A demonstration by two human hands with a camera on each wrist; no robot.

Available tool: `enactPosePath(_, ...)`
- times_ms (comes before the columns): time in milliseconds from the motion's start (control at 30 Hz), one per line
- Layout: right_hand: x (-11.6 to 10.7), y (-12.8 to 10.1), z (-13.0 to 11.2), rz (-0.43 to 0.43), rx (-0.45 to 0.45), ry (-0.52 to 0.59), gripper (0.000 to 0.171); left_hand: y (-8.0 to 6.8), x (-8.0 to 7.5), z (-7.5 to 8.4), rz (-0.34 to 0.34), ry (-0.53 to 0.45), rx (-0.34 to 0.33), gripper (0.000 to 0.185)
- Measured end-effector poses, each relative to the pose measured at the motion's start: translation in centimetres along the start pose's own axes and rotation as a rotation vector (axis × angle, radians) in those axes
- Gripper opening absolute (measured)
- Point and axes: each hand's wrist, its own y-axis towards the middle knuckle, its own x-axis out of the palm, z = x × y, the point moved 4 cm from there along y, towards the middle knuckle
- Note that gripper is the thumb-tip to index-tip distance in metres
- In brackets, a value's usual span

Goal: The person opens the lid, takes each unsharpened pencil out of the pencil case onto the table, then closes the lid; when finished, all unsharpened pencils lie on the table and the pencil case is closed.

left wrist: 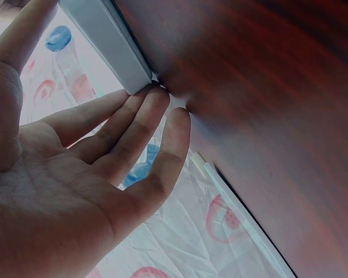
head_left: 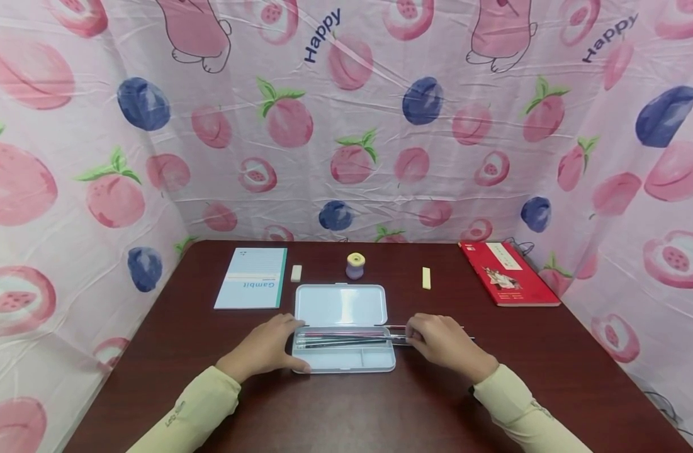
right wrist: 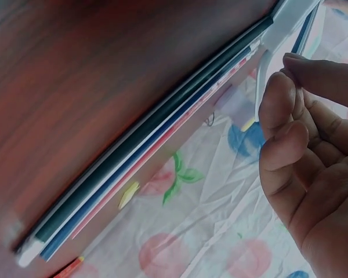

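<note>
A white pencil case (head_left: pixel 378 362) lies open with its lid (head_left: pixel 323 305) folded back. Several pencils (head_left: pixel 335 340) lie lengthwise in its rear compartment. My left hand (head_left: pixel 269 345) holds the case's left end, thumb at the front corner and fingers at the back; the left wrist view shows fingertips against the case corner (left wrist: pixel 113 52). Just right of the case, my right hand (head_left: pixel 445 343) pinches a dark pencil (right wrist: pixel 303 36) between thumb and forefinger, the pencil reaching over the case. Under that hand, more pencils (right wrist: pixel 156 136), green, blue and pink, lie on the table beside the case.
Behind the case stand a white eraser (head_left: pixel 296 273), a small yellow-and-purple round object (head_left: pixel 355 266) and a thin yellow block (head_left: pixel 426 278). A notebook (head_left: pixel 250 277) lies at back left, a red book (head_left: pixel 510 275) at back right. Patterned cloth (head_left: pixel 346 126) hangs behind the table.
</note>
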Motion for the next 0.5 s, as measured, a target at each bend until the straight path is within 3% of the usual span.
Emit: enactPosePath(500,-0.7,-2.0,2.9,0.006,0.017,0.041,0.021,0.1,0.0,0.0,0.006,0.005,0.007,0.096)
